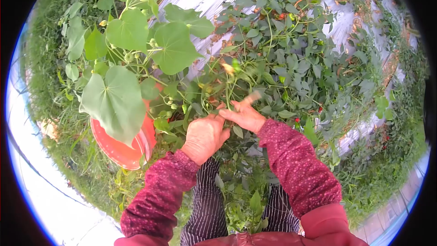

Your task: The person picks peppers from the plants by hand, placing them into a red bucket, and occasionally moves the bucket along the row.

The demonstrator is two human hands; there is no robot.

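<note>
My left hand (205, 137) is closed, its fingertips curled in among the leaves of a pepper plant (273, 59). What those fingers grip is hidden by the hand itself. Right beside it, my right hand (246, 115) pinches a thin green pepper stem (229, 93) between thumb and fingers; one raised finger is smeared by motion. Above the hands, a yellow-orange pepper (228, 69) shows blurred on the moving branch. Small red peppers (297, 120) hang among the leaves to the right.
A red plastic bucket (122, 156) stands at the left, partly covered by a tall broad-leaved plant (129, 31). White plastic sheeting (339, 23) lies over the ground between plants. Grass (54, 86) borders both sides. My striped trouser legs (207, 205) are just below the hands.
</note>
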